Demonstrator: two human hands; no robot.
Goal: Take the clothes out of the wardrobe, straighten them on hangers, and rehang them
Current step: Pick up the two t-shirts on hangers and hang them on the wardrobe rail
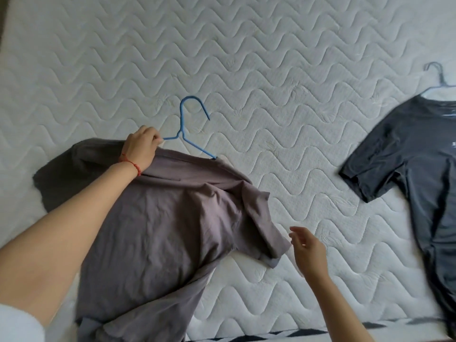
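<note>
A grey-brown T-shirt (158, 218) lies rumpled on a white quilted mattress (246, 58), with a blue hanger (190, 119) partly inside its neck. The hanger's hook and right arm stick out above the collar. My left hand (140, 149) grips the collar and the hanger's left arm together. My right hand (308, 250) hovers just right of the shirt's creased right sleeve, fingers apart, touching nothing. A dark grey T-shirt (404, 154) lies flat at the right on a second blue hanger (436, 77).
The mattress fills nearly the whole view. Its front edge with a black-and-white patterned strip (296, 335) runs along the bottom. A dark strip (3, 16) shows at the top left corner.
</note>
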